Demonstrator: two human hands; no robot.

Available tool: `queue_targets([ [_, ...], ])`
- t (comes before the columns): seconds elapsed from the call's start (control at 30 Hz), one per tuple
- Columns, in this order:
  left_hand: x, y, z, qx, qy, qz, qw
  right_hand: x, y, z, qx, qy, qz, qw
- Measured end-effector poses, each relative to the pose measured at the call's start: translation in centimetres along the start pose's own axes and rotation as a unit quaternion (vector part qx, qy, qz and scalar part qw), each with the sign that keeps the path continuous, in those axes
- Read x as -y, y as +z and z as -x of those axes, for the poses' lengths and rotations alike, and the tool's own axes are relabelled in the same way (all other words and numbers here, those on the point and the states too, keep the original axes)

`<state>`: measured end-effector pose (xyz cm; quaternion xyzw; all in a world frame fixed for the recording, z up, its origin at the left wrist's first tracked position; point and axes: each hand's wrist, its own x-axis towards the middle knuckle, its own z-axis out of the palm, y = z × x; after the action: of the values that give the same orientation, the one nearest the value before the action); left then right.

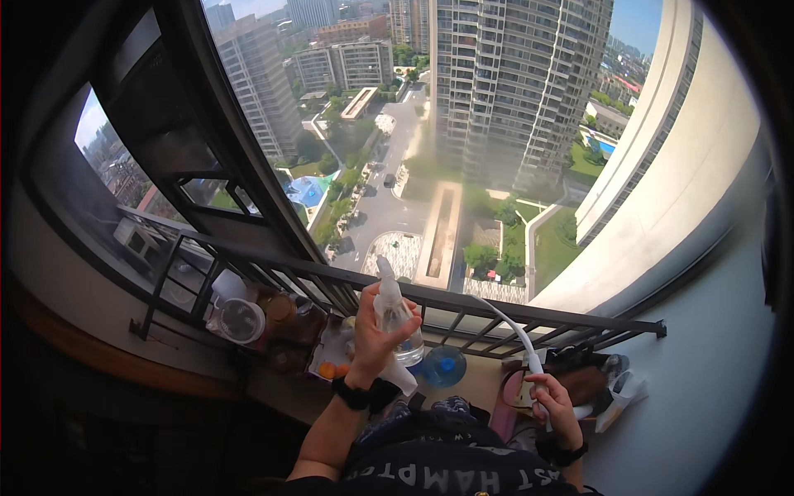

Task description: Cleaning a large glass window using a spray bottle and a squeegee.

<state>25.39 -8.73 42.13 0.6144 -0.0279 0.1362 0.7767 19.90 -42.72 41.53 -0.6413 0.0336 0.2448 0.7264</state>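
My left hand (379, 338) is wrapped around a clear spray bottle (407, 347) with a white nozzle. The bottle stands upright in the grip, partly covered by the fingers, and holds clear liquid. A white cloth or paper (398, 376) hangs below that hand, near the wrist. Lower right, my right hand (554, 403) grips the handle of a long, curved white tool (523, 335), whose thin end reaches up over the dark railing. Its exact kind cannot be told. Beyond the railing is a large window pane (409, 155), partly hazy in the middle.
A dark metal railing (459, 305) crosses in front of me. Past it on the left are plastic tubs (240, 320) and a box with oranges (327, 370). A blue water jug (445, 366) stands below the railing; bags (622, 397) lie at right, beside the wall (688, 372).
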Motion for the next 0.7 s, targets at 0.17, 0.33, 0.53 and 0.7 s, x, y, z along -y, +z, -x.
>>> queue_targets([
  [0.17, -0.9, -4.3, -0.2, 0.012, 0.000, 0.017, 1.000, -0.7, 5.9, -1.7, -0.027, -0.045, 0.020, 0.998],
  [0.33, -1.9, -9.1, 0.0, 0.013, -0.018, 0.021, 1.000, -1.6, 11.1, -2.8, -0.023, -0.056, -0.003, 0.998],
  [0.53, -1.7, -14.0, -0.2, -0.011, -0.028, 0.038, 0.999, -3.2, 15.0, -2.7, -0.044, -0.048, -0.017, 0.998],
  [0.7, -2.7, -15.7, -0.4, -0.009, -0.044, 0.045, 0.998, -2.5, 16.7, -2.8, -0.049, -0.027, -0.020, 0.998],
])
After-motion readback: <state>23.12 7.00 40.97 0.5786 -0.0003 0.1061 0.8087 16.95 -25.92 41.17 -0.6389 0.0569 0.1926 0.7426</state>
